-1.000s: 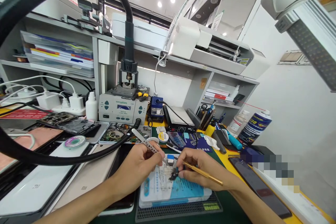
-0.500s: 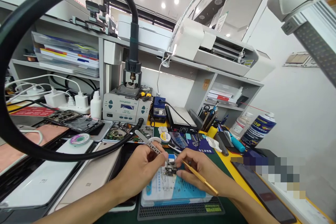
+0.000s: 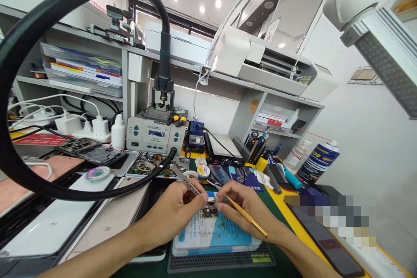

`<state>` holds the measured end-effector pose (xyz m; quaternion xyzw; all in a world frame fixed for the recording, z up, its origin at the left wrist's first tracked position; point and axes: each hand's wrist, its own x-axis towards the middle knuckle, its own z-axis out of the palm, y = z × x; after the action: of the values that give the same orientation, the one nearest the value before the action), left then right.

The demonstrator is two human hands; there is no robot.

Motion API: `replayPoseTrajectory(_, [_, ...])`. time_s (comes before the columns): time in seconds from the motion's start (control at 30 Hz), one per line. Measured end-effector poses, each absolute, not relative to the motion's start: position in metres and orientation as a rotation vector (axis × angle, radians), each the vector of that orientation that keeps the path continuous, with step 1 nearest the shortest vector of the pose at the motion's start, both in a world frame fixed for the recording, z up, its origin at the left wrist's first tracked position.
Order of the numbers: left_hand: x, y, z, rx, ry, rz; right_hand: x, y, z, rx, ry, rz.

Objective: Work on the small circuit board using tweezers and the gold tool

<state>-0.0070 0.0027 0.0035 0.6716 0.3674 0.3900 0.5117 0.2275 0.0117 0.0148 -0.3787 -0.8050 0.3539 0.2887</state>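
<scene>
My left hand (image 3: 176,213) is closed on silver tweezers (image 3: 187,181), whose tips reach down to a small dark circuit board (image 3: 208,213). My right hand (image 3: 247,213) pinches a thin gold-coloured tool (image 3: 247,217), its tip also at the board. The board lies on a white and blue pad (image 3: 215,236), which rests on a black ribbed mat (image 3: 221,260). A small blue and white block (image 3: 211,196) sits just beyond the board.
A grey rework station (image 3: 153,132) with a black hose (image 3: 48,182) stands behind. Phones and back covers (image 3: 58,221) fill the left. A blue spray can (image 3: 317,160), bottles and pens stand at the right; a dark phone (image 3: 322,239) lies at right front. A lamp (image 3: 374,39) hangs overhead.
Both hands have drifted slightly left and up in view, staying closed on their tools at the board. The gold tool's handle has tilted more steeply.
</scene>
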Motion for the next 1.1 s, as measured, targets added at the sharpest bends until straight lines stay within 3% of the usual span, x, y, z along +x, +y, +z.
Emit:
replayPoseTrajectory(0.33, [-0.007,0.002,-0.001,1.601,0.869,0.946,0.222,0.015,0.015,-1.038,-1.810,0.910])
replayPoseTrajectory(1.1, [-0.013,0.005,-0.010,1.660,1.064,0.853,0.225,0.025,0.003,-0.917,-2.096,0.445])
